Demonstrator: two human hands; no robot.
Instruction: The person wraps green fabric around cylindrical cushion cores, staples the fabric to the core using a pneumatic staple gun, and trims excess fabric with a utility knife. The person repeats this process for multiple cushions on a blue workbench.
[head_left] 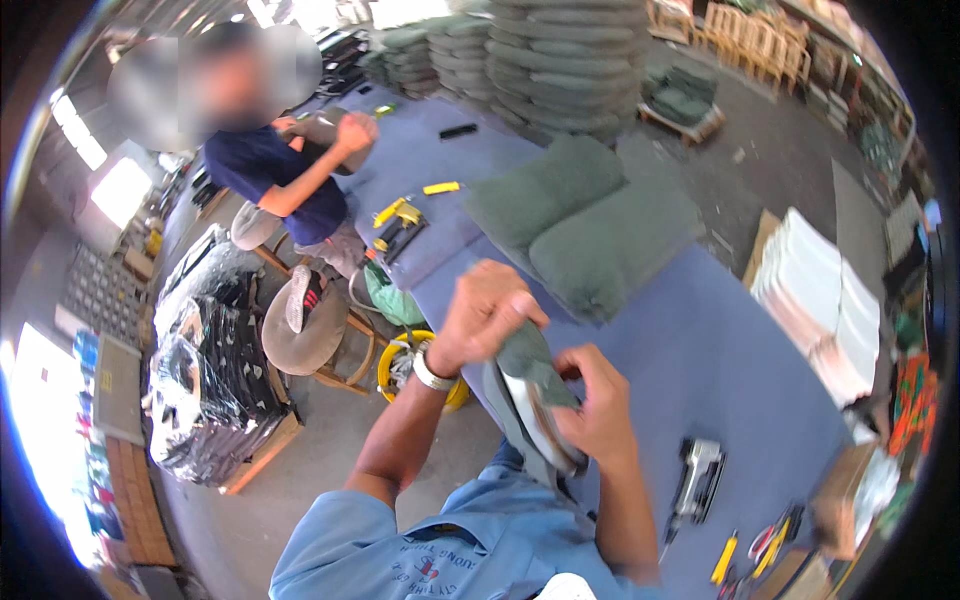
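Observation:
Close to my body I hold a green fabric-covered seat pad (524, 358) tilted on edge, its underside turned partly away. A pale layer and a brown rim show along its side. My left hand (488, 318) is closed over its upper end, a light band around the wrist. The fingers of my right hand (597, 402) are bent against the green fabric at the near side, pinching its edge. Just beyond my hands, a green double cushion (590, 225) lies on the blue-covered table (700, 370). A staple gun (697, 485) rests on the table at right.
Yellow cutter (725, 558) and scissors (768, 545) lie near right. Another staple gun (400, 237) and yellow knife (441, 188) lie farther off. Tall cushion stacks (565, 70) stand at the back. A co-worker (285, 175) handles a pad, left. Stools (305, 335) and a yellow-rimmed basket (455, 395) stand below.

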